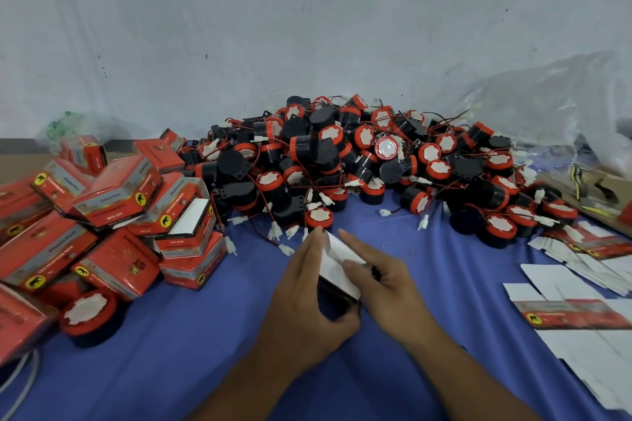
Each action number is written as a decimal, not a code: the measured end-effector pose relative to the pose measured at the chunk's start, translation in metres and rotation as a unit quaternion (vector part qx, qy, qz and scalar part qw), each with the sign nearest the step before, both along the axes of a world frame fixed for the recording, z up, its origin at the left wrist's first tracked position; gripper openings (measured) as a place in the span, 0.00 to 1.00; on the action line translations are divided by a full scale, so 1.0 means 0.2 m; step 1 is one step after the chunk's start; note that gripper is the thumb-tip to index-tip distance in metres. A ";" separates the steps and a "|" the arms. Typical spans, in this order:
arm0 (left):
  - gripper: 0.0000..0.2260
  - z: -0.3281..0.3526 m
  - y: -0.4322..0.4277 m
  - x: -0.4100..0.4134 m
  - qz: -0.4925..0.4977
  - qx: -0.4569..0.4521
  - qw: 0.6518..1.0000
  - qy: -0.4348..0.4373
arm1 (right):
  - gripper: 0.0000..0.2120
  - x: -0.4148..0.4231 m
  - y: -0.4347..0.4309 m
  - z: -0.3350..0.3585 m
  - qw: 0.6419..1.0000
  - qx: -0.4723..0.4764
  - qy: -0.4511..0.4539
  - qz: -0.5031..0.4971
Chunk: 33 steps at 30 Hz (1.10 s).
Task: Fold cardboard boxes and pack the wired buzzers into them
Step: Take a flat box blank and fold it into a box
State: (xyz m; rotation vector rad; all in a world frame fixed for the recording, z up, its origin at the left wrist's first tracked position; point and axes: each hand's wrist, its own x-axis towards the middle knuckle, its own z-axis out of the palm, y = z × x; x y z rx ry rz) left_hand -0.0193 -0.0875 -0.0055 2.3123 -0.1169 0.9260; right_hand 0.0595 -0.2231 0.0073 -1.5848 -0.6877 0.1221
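Both hands (345, 287) pinching box (337, 270), blue cloth (171, 352) around

Both hands meet at centre, left hand (309, 287) cupped, right hand (383, 278) fingers extended.

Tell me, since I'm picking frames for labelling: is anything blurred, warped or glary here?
Head view: wide-angle bending toward the edges; print on the folded boxes is soft and unreadable; the flat box blanks look smeared; lighting even, no harsh glare; both hands, left and right, fairly sharp.
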 end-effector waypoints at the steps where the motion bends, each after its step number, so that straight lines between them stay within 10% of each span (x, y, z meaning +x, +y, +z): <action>1: 0.41 -0.01 0.00 0.00 0.004 0.013 1.000 -0.009 | 0.18 0.00 0.00 0.01 1.000 -0.002 -0.009 0.007; 13: 0.45 -0.05 0.09 0.03 -0.098 -0.048 0.987 0.120 | 0.24 0.00 -0.02 -0.01 0.986 -0.084 -0.146 0.016; 18: 0.33 0.00 0.27 0.05 -0.024 0.199 0.978 0.056 | 0.31 0.02 -0.04 0.02 0.882 -0.241 -0.404 0.021; 24: 0.22 0.03 0.25 0.05 0.084 0.347 0.934 0.020 | 0.21 0.02 -0.03 0.04 0.796 -0.358 -0.475 -0.111; 28: 0.22 0.02 0.19 0.06 0.126 0.290 0.944 0.090 | 0.17 -0.01 0.02 0.00 0.814 -0.434 -0.360 -0.139; 33: 0.17 -0.04 0.20 0.03 0.008 -0.075 0.984 0.165 | 0.16 -0.02 0.04 -0.03 0.914 -0.296 -0.251 -0.114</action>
